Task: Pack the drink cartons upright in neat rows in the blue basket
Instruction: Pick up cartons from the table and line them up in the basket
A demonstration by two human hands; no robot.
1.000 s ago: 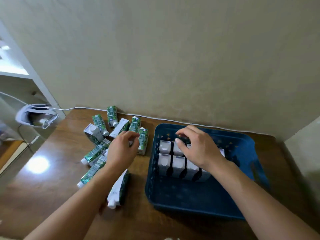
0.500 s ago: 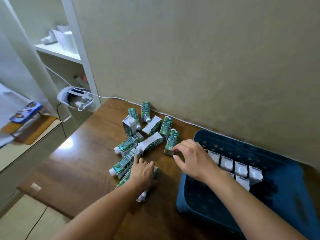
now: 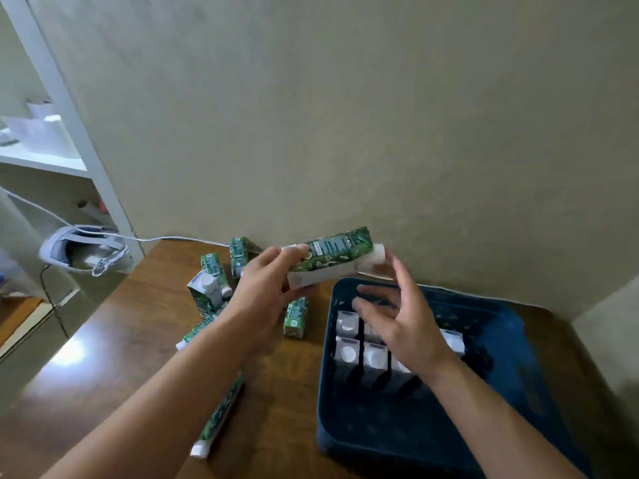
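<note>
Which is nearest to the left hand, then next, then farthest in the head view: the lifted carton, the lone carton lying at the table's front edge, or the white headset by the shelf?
1. Lifted carton: held in the left hand, above the basket's back corner.
2. Front carton: lying flat below the forearm, toward the viewer.
3. Headset: far left, beside the shelf.

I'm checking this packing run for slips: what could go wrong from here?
The left hand holds the carton sideways by one end only, so it could slip before the open right hand takes it. It must be turned upright, or it may knock the packed cartons in the blue basket.
</note>
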